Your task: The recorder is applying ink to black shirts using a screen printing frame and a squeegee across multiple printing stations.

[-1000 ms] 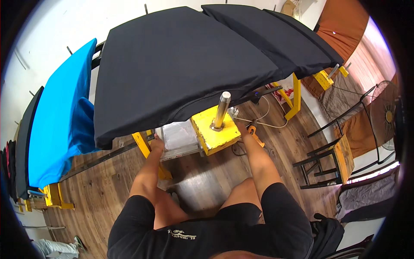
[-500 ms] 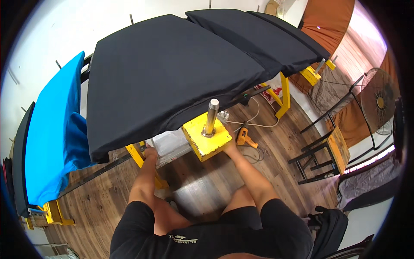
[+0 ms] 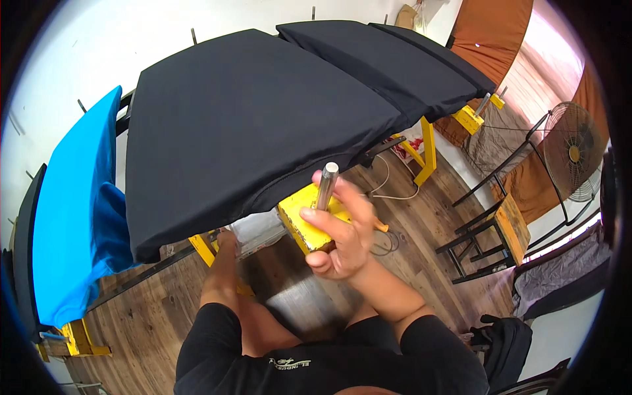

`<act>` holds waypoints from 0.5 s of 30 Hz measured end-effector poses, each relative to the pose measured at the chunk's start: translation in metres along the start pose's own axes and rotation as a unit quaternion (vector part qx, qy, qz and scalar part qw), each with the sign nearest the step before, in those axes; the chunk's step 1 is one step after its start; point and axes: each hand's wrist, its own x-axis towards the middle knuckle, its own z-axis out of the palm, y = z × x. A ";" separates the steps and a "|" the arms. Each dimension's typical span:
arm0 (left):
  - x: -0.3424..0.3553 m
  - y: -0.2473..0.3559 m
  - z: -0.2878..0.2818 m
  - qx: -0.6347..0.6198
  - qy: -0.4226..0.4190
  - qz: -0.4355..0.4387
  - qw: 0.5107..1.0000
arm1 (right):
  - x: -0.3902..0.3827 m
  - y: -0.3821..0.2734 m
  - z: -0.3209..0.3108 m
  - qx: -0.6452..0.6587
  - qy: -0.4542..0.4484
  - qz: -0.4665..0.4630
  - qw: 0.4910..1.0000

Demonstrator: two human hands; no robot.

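A large padded board [image 3: 263, 125] under black fabric lies across the stand in front of me. At its near edge is a yellow block [image 3: 299, 214] with an upright metal post [image 3: 327, 187]. My right hand [image 3: 352, 230] is over the block, its curved fingers apart around the post, with yellow showing between hand and post. Low on the left, my left hand [image 3: 227, 242] reaches under the board's edge, beside a yellow frame leg [image 3: 203, 250] and a whitish, flat-topped thing [image 3: 257, 230]. Its fingers are mostly hidden, so its hold cannot be made out.
A bright blue covered board [image 3: 72, 210] stands at the left, another black one [image 3: 401, 62] at the far right. On the right are a wooden-topped stool [image 3: 510, 227] and a standing fan [image 3: 574, 153]. A cable [image 3: 401, 196] lies on the wood floor; a black bag [image 3: 503, 345] is near right.
My right hand has come up from the block's right side to around the metal post, covering most of the orange tool on the floor. My left hand stays by the frame leg.
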 end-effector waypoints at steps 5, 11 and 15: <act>0.036 -0.015 -0.052 0.568 0.085 0.075 0.815 | 0.006 0.015 0.012 0.117 0.086 -0.091 0.985; -0.028 -0.003 0.020 0.003 0.185 -0.128 0.974 | -0.003 0.034 0.007 0.079 0.053 -0.096 0.991; -0.037 0.008 0.002 0.013 0.194 -0.135 0.972 | -0.003 0.033 0.011 0.095 0.068 -0.099 0.988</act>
